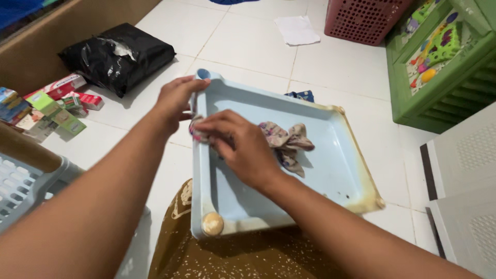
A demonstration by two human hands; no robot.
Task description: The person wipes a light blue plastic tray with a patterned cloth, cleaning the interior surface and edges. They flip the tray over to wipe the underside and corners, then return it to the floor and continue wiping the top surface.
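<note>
Beside scattered boxes (57, 106), left hand (175, 98) grips tray (330, 170); right hand (243, 147) pinches cloth (284, 142).

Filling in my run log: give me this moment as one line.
left hand: grips tray corner | right hand: presses patterned cloth on tray's inner side | tray: pale blue, tilted on lap

A pale blue, shallow rectangular tray (330, 170) rests tilted on the person's lap, its long side running from near to far. Its right rim and near-right corner are stained yellow-brown, and a round beige cap sits at its near-left corner. A crumpled patterned cloth (287, 142), pink, grey and beige, lies inside against the tray's floor, towards the far left side.
</note>
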